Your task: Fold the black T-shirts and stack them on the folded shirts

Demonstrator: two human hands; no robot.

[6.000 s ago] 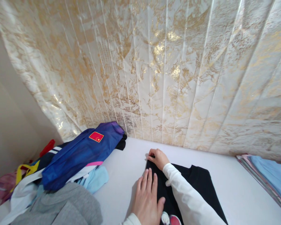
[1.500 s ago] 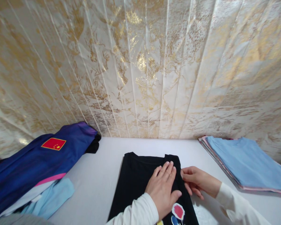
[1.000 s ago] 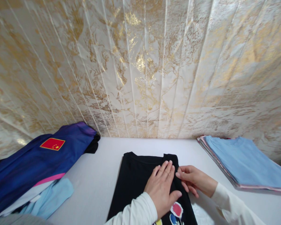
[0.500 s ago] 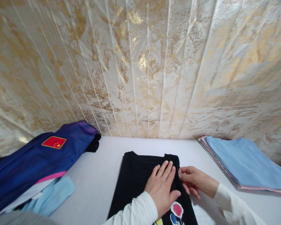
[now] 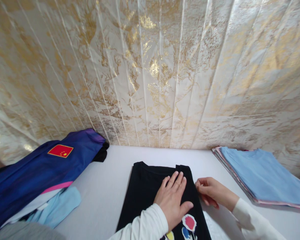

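A folded black T-shirt [image 5: 142, 196] lies on the white table, its neckline toward the wall and a colourful flower print [image 5: 189, 222] near the bottom of the view. My left hand [image 5: 172, 200] rests flat on the shirt's front, fingers stretched and thumb out to the side. At the shirt's right edge, my right hand [image 5: 213, 192] has thumb and forefinger closed in a pinch on the side of the cloth. How much fabric sits between those fingertips is hard to see.
To the right stands a neat stack of folded shirts with a light blue one [image 5: 260, 176] on top. A loose heap on the left includes a dark blue garment [image 5: 72, 170] with a red flag patch and a light blue cloth [image 5: 62, 203]. A gold-patterned covering [image 5: 155, 83] rises behind the table [image 5: 100, 193].
My right hand has shifted slightly right, drawing away from the shirt's body along its side edge. My left hand stays pressed in the same spot.
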